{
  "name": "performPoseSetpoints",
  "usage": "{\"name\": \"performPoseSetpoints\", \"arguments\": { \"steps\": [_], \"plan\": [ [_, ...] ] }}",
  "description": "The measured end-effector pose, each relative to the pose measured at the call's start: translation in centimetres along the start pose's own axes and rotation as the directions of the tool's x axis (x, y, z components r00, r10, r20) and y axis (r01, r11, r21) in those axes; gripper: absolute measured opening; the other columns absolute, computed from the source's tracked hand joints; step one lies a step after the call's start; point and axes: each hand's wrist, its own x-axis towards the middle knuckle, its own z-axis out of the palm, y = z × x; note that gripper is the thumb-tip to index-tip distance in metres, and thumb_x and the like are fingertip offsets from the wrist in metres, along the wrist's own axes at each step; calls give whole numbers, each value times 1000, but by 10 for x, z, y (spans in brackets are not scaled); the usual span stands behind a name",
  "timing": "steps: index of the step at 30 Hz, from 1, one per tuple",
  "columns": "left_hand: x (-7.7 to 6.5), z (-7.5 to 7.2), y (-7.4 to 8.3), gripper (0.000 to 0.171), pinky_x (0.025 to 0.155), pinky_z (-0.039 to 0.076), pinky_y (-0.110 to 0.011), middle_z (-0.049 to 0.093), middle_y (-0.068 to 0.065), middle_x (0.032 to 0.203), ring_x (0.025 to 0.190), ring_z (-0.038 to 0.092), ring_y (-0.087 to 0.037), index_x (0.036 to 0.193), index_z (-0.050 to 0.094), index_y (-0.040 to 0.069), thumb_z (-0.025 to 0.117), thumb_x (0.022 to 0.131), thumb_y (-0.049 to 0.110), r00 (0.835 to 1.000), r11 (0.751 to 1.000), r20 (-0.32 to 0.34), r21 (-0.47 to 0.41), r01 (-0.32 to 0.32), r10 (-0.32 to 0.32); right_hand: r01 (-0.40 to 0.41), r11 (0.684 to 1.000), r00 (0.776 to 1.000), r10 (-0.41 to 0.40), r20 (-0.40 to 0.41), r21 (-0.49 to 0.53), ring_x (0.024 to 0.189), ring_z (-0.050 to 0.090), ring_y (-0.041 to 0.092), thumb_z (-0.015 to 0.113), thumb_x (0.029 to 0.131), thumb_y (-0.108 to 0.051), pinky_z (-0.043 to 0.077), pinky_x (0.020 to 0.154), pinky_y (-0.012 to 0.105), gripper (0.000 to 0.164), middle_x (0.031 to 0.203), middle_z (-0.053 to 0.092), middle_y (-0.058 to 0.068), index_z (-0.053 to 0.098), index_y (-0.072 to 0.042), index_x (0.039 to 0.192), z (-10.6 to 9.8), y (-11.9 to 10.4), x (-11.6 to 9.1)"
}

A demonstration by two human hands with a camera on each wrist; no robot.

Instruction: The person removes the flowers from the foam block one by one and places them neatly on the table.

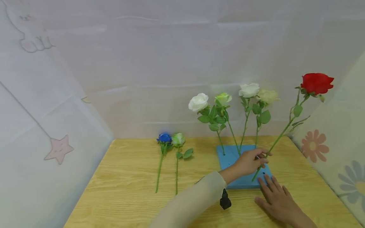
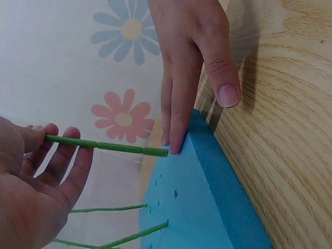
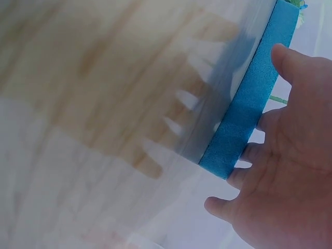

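My left hand (image 1: pixel 251 162) pinches the green stem of a red rose (image 1: pixel 317 83), which leans to the right over a blue foam board (image 1: pixel 242 182). In the left wrist view, the stem's lower end (image 2: pixel 155 151) is right at the board's surface, close to my right fingertips. My right hand (image 1: pixel 278 201) lies with fingers spread and fairly straight, its fingertips on the board's near right corner. Two white roses (image 1: pixel 198 102), a green-white rose (image 1: pixel 223 98) and a pale yellow rose (image 1: pixel 268 96) stand upright in the board. Several small holes dot its top.
A blue rose (image 1: pixel 164 138) and another green-white rose (image 1: pixel 178 139) lie on the wooden table (image 1: pixel 122 190), left of the board. Pale printed cloth (image 1: pixel 159 63) hangs behind the table and along both sides. A dark object (image 1: pixel 225 200) hangs by my left sleeve.
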Motion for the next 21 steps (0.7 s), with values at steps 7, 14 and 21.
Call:
{"name": "performPoseSetpoints", "arguments": {
  "steps": [7,14,21],
  "plan": [
    [-21,-14,0,37,63,57,-19,67,14,98,77,68,1,140,59,25,59,104,20,998,991,31,-122,55,-51,7,1000,1000,-7,-3,-14,149,18,52,58,99,-56,21,99,85,81,161,26,29,37,-3,156,1,0,-1],
    [-40,-30,-8,40,65,57,-19,68,14,101,80,71,-3,144,55,25,58,104,21,998,988,40,-145,55,-50,-5,1000,1000,6,25,-5,150,11,51,56,100,-56,19,100,83,82,161,25,30,33,-2,157,1,0,-1],
    [-53,-45,-14,44,67,59,-21,68,12,103,83,73,-7,146,51,26,59,103,20,998,986,61,-164,43,-34,-8,1000,1000,8,27,-4,150,12,51,56,99,-57,19,101,82,82,161,26,30,34,-3,157,2,1,-1]
  ]
}}
